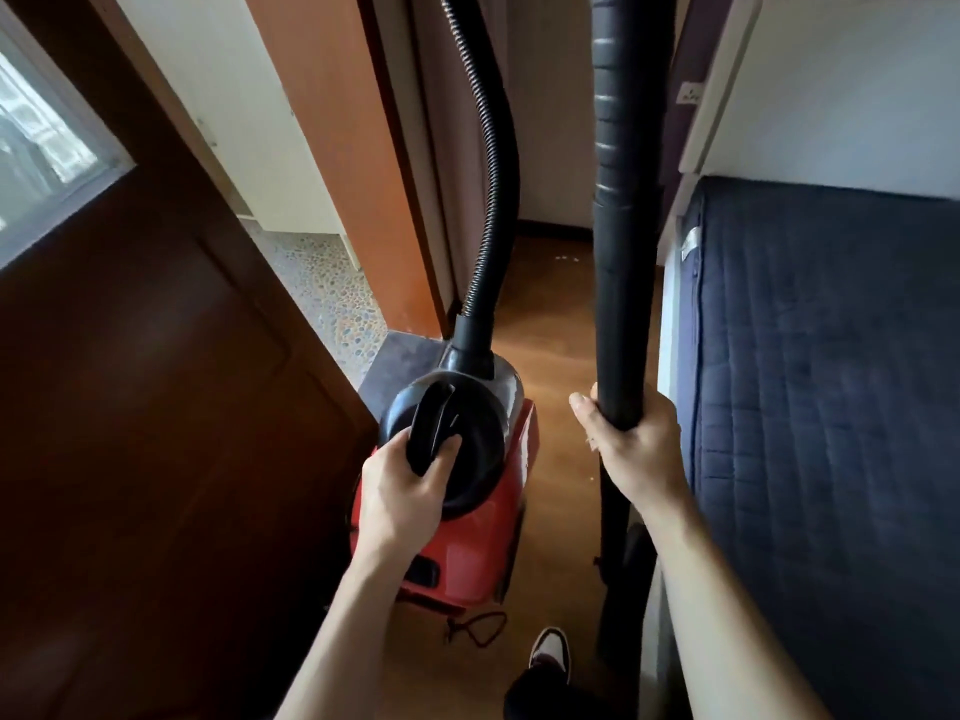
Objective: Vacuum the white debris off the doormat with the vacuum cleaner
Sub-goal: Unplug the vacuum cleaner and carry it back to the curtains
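Observation:
A red vacuum cleaner (467,537) with a black top hangs low over the wooden floor at centre. My left hand (405,485) grips its black carry handle (431,433). A ribbed black hose (493,174) rises from its front and curves out of the top of the view. My right hand (634,444) grips the upright black vacuum tube (623,226), which runs from the top edge down past my wrist. A grey doormat (402,361) lies just beyond the vacuum at the doorway. A few white specks (566,258) lie on the floor farther ahead.
An open dark brown door (156,407) with a glass pane fills the left. A pebble-tiled floor (332,288) lies behind the doorway. A bed with a navy quilted mattress (831,407) lines the right. The wooden floor (550,330) forms a narrow passage. My shoe (550,649) is at the bottom.

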A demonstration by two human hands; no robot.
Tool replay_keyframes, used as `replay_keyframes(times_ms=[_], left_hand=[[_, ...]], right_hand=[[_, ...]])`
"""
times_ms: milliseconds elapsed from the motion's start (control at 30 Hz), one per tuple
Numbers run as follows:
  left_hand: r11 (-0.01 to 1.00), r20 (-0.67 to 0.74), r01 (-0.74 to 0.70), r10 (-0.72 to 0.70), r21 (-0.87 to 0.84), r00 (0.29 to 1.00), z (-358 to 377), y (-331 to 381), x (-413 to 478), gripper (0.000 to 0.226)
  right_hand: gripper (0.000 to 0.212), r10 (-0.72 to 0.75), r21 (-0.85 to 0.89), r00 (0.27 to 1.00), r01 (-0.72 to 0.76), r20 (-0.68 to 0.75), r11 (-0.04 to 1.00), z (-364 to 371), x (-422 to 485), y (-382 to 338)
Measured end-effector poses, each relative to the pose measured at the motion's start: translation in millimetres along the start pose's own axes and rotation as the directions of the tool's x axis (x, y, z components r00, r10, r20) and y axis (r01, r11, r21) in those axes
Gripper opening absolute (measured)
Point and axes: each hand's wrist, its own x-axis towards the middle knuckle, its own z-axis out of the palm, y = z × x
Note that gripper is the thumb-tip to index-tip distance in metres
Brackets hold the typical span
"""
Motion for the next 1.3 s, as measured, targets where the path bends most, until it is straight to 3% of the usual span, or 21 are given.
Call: replay_keyframes(times_ms=[400, 867, 1033, 1300], left_hand=[[0.994, 0.002, -0.067, 0.067, 0.084, 0.998, 65, 47, 144, 0.017], [0.993, 0.118, -0.114, 0.115, -0.015, 0.986, 129, 53, 374, 0.031], [0.985, 0.126, -0.169, 0.163, 0.036, 0.978, 147, 69, 443, 0.019], [0.981, 0.163, -0.184, 0.172, 0.060, 0.972, 188, 90, 525, 0.018]], right_hand=[[0.040, -0.023, -0.020, 1.000, 0.023, -0.019, 1.000, -7, 148, 32], [0.045, -0.001, -0.148, 0.987, -0.023, -0.160, 0.989, 38, 349, 74], [0.028, -0.009, -0.154, 0.975, -0.026, -0.221, 0.988, 61, 414, 77], [0.030, 0.031, -0.116, 0.967, -0.062, -0.252, 0.991, 54, 487, 90]])
